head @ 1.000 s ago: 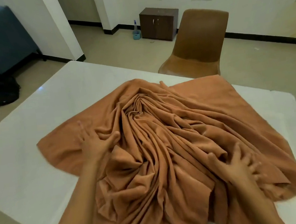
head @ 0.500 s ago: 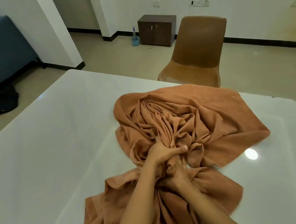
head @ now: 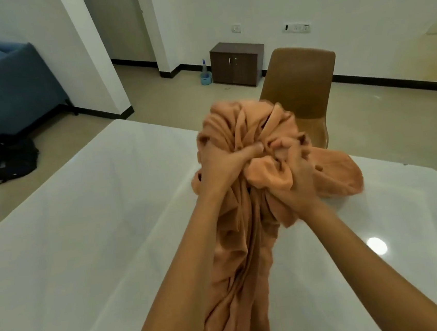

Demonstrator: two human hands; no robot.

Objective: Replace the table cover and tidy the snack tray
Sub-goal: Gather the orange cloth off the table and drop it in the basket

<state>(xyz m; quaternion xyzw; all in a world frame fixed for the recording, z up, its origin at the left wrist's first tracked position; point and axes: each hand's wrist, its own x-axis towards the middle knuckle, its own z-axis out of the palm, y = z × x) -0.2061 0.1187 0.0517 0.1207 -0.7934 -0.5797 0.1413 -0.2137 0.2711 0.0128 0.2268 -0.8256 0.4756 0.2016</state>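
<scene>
An orange-brown table cover (head: 246, 132) is bunched into a thick bundle and lifted above the white table (head: 89, 232). My left hand (head: 225, 164) grips the bundle from the left with the thumb across the folds. On the right side, my right hand (head: 298, 181) grips the gathered cloth too. A long tail of the cover hangs down between my forearms toward me, and one flap still trails on the table at the far right. No snack tray is in view.
A brown chair (head: 302, 86) stands at the table's far side. Behind it are a small dark cabinet (head: 236, 63) and a spray bottle (head: 205, 72) by the wall. A blue sofa (head: 1, 88) and a black bag (head: 11, 158) sit at the left.
The cover lay spread on the table under my flat hands. Both hands pulled it together into a bunch, closed on it, and have now raised it off the table.
</scene>
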